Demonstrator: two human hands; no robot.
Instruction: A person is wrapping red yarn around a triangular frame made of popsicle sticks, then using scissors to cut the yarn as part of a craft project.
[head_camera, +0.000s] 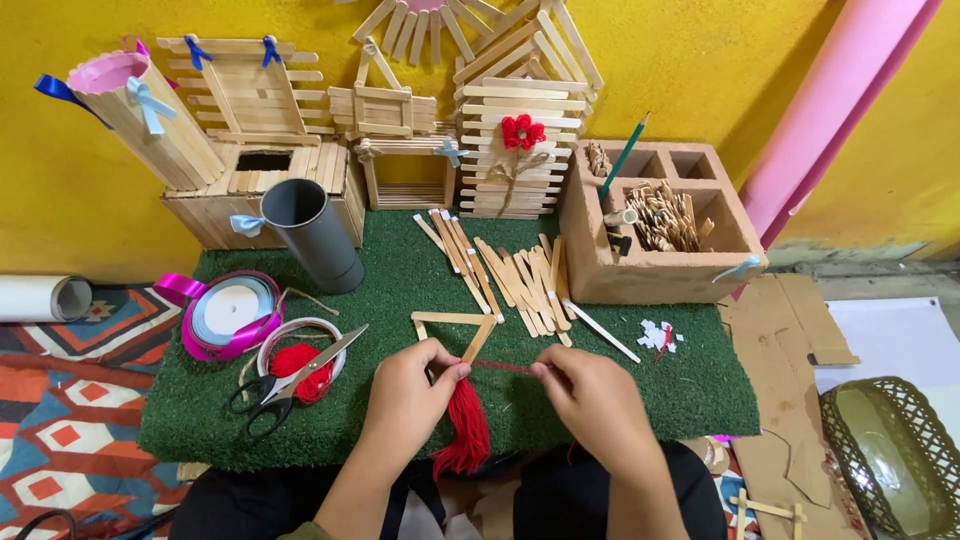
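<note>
My left hand (410, 395) pinches the top of a red yarn tassel (465, 430) that hangs down toward my lap. My right hand (590, 395) pinches the other end of a thin red yarn strand (503, 367) stretched between the two hands. Just beyond my fingers a triangle of wooden craft sticks (455, 322) lies flat on the green turf mat (400, 280). A loose pile of craft sticks (505, 275) lies further back on the mat.
Scissors (290, 385) rest on a red yarn spool (297, 358) at left, beside ribbon rolls (230, 315) and a grey tube (312, 232). Stick-built models (515, 150) line the yellow wall. A compartmented box (650, 225) stands at right, with cardboard (790, 350) and a woven basket (895, 455) beyond.
</note>
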